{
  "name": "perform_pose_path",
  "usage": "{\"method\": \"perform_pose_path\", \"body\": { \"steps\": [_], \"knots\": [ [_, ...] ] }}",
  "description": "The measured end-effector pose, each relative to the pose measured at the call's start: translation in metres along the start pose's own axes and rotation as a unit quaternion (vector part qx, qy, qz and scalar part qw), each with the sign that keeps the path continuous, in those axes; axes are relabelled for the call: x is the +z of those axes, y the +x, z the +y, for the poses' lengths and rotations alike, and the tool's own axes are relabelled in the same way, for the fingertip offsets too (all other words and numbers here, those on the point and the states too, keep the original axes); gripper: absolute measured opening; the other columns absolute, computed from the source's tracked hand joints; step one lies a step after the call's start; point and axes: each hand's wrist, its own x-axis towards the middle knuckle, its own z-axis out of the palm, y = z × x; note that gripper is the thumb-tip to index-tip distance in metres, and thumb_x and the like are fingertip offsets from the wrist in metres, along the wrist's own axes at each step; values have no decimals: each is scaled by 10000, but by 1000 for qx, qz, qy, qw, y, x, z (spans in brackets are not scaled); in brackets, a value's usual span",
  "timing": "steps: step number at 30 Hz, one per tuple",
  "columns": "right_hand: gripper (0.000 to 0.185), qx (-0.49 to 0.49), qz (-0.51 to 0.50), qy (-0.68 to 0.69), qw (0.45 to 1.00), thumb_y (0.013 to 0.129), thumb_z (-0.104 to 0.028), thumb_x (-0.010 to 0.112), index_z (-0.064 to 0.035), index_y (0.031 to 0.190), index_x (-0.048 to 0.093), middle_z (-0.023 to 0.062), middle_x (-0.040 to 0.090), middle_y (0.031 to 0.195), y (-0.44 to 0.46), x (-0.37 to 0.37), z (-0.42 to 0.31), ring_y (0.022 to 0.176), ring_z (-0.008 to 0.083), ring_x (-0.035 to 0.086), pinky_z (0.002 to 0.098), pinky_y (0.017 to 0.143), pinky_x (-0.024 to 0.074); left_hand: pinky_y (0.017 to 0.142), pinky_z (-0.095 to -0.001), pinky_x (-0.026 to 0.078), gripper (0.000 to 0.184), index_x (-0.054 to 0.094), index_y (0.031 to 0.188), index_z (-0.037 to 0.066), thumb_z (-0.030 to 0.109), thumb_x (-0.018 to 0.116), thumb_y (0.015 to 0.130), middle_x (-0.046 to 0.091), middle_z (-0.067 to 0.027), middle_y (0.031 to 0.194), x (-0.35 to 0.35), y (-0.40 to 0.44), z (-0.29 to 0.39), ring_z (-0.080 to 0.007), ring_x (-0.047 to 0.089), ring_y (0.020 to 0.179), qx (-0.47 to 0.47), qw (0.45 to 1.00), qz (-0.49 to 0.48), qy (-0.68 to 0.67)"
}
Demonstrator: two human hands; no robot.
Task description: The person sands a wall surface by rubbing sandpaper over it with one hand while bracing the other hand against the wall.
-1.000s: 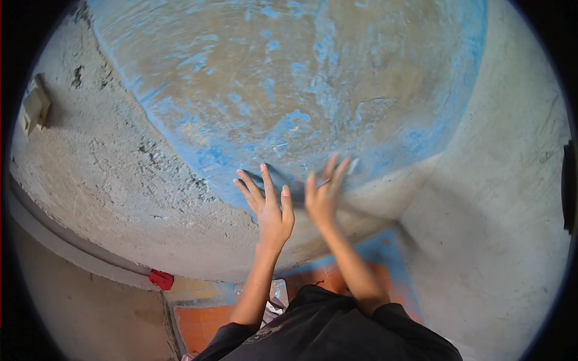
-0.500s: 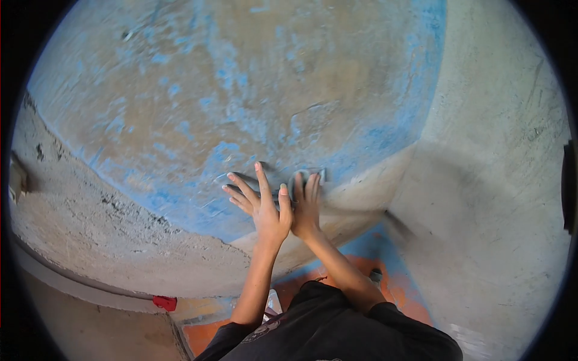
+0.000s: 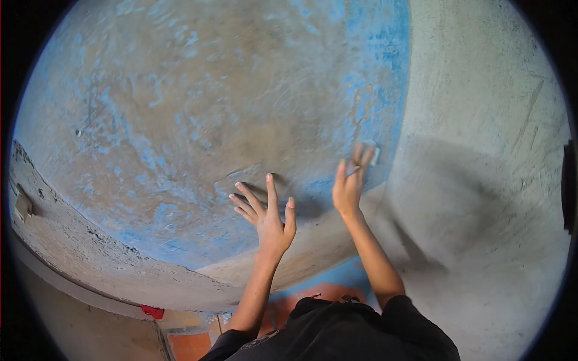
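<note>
Patch: blue-and-brown, worn, spread over the wall in front of the person.
Left hand: raised over the patch's lower edge, fingers fanned wide and pointing up, thumb apart on the right; I can't tell whether the fingertips press on the surface.
Left grip: loose, nothing in it.
Right hand: at the patch's lower right corner, well apart from the left hand, wrist upright, forearm slanting up and leftward, fingers blurred.
Right grip: fingers and thumb closed about a small pale piece; blur hides its exact shape.
Piece: at the fingertips, its pale end showing to their right, just inside the patch's right edge.
Grey wall: right of the patch, darkened by a broad shadow.
Plaster: rough, along the patch's lower left edge.
Box: small, pale, on the plaster left of the patch.
Red thing: below the patch, to the left.
Tile: orange, below the patch, beside the dark shirt.
</note>
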Motion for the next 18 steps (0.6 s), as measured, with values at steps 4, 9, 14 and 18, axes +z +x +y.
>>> {"method": "perform_pose_path", "body": {
  "steps": [4,9,14,18],
  "knots": [
    [647,-289,-240,-187,908,967,-321,569,-136,1554,370,361,247,1559,55,-45,-4,1449,531,245,620,1162,230,1054,-776,-64,666,311,1587,221,414,544,993,-128,-363,1602,26,17,34,-640,-200,1409,7,1000,-3,20],
    [680,-304,-157,-116,932,921,-329,610,-167,1545,394,351,314,1534,104,-39,-27,1423,544,295,601,1165,249,1069,-764,-64,673,292,1594,232,428,539,999,-158,-331,1612,40,38,60,-609,-213,1424,4,999,23,47],
    [685,-278,-106,-120,947,922,-328,610,-162,1548,386,294,330,1557,146,-39,-50,1438,499,304,593,1173,245,1068,-758,-84,663,313,1588,218,420,539,999,-118,-313,1628,35,59,72,-580,-211,1442,26,995,33,91],
    [683,-349,-203,-129,906,927,-337,609,-167,1549,386,286,341,1555,155,-37,-74,1439,495,306,585,1181,234,1095,-735,-73,638,348,1575,214,387,549,995,-33,-260,1658,19,80,77,-533,-167,1478,42,987,42,150]
  ]
}}
